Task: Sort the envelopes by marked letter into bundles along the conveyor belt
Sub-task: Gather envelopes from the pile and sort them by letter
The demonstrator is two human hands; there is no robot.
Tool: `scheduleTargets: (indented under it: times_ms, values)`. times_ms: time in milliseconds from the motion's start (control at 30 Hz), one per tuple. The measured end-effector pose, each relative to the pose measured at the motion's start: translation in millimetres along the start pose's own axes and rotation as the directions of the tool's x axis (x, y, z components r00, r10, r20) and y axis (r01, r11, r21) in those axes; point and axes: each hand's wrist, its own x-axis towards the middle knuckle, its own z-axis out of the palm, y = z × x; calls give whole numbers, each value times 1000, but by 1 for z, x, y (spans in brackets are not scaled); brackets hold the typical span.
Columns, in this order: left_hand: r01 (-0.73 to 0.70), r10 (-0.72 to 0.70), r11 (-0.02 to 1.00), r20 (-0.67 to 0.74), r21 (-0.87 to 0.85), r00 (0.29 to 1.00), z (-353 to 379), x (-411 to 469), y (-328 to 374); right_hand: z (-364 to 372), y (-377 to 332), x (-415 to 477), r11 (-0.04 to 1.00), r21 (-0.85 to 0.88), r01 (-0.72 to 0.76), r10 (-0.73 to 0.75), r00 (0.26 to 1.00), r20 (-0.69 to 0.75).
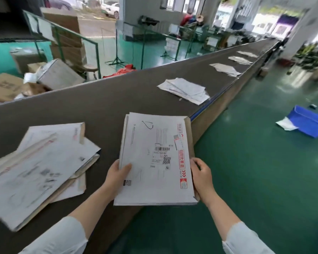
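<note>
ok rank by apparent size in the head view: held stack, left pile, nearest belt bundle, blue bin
1. left pile
2. held stack
3. nearest belt bundle and blue bin look alike, so unranked. Both sit farther off.

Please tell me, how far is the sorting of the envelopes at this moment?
Done: four bundles lie spaced along the conveyor belt ahead. In hand: the left hand and right hand hold a stack of envelopes; its top one bears a handwritten mark like a D. Left: this stack and the loose pile on the belt to the left seem not yet sorted.
</note>
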Motion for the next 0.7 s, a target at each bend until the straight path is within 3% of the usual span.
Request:
scheduleTargets:
  times_ms: [100, 267, 467, 700]
  values:
    - [-39, 37, 998, 44, 47, 998, 48, 20, 13, -39, 4, 34, 985, 87, -147, 144, 989, 39]
    - [-157, 146, 978, 83, 135, 986, 138, 69, 23, -91, 20, 84, 970, 143, -199, 205, 978, -31]
    - [-189, 153, 969, 218, 156, 964, 259, 152, 28, -157, 40, 173, 987, 48, -152, 159, 962, -222]
    - [-170, 112, 978, 378, 122, 919, 430, 277, 65, -251, 30, 317, 996, 36, -78, 86, 885, -458]
